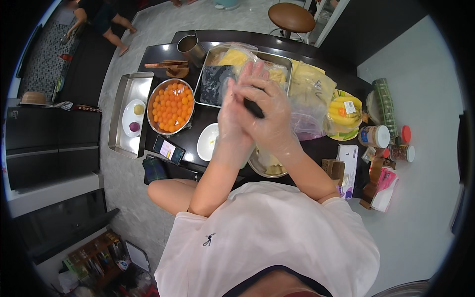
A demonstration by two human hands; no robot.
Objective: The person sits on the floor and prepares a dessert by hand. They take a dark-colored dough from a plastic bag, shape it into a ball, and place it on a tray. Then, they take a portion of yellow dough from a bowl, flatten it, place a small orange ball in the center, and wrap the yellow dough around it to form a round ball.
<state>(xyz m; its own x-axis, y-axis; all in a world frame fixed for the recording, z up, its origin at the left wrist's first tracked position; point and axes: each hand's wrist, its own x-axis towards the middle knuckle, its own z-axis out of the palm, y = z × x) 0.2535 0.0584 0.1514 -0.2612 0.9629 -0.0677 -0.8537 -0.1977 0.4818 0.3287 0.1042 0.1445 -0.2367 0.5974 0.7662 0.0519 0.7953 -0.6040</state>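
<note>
My left hand and my right hand, both in clear plastic gloves, are raised palm against palm above the table. The right fingers curve over the left hand, and whatever may lie between the palms is hidden. Below them, a white bowl is partly covered by my left forearm. A round metal bowl holding pale dough-like pieces shows between my forearms. Beyond my fingers is a rectangular metal tray with a black slab and yellow masses under plastic.
At left, a metal bowl holds orange balls; a phone lies nearby. A steel tray carries a plate with a yellow and a purple ball. Plastic bags, bananas and jars stand right. A person is far left.
</note>
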